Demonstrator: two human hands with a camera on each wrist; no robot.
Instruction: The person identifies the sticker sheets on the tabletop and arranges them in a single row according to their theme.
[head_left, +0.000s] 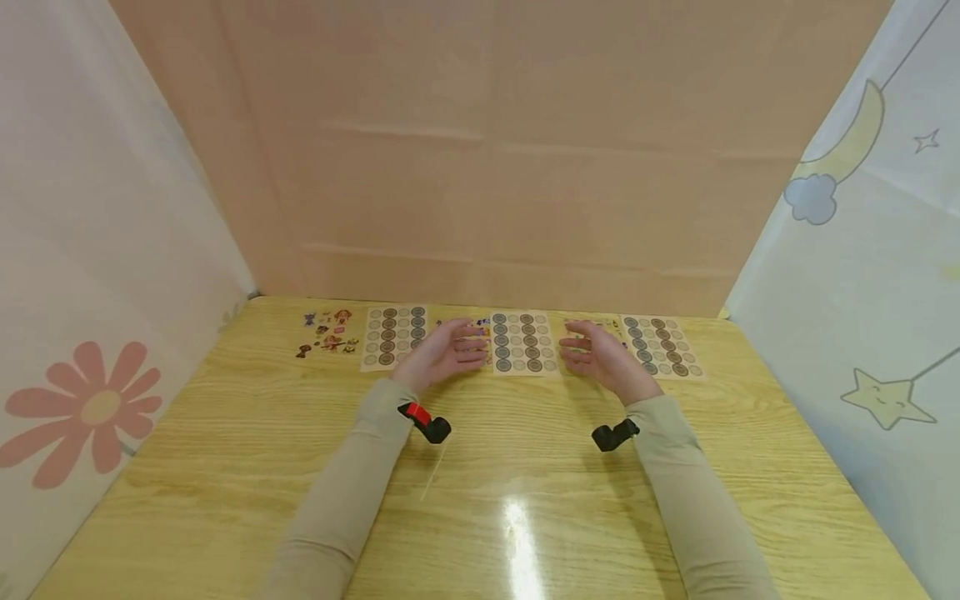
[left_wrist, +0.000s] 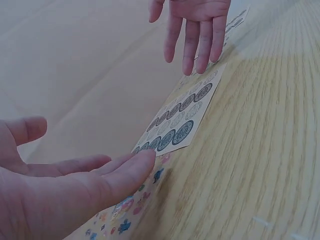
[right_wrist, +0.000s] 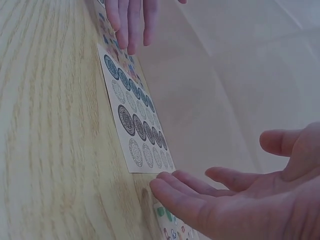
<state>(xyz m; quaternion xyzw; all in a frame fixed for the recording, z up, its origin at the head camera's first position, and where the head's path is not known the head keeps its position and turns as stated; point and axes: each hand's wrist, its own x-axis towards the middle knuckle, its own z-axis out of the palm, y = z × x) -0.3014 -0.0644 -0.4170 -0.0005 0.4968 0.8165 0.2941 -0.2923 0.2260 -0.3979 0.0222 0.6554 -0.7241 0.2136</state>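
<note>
Left hand [head_left: 441, 354] and right hand [head_left: 603, 358] hold nothing — a careless bump might slide the sheet [head_left: 522, 343] below mid-frame.

Beige sleeves [head_left: 348, 492] carry black wrist cameras [head_left: 437, 429], the left red-patched.

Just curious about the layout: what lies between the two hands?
In the head view, the middle sheet of printed round emblems lies flat on the wood-grain table between the left hand and the right hand.

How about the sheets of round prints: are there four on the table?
No, the head view shows three sheets of round prints in one row.
</note>
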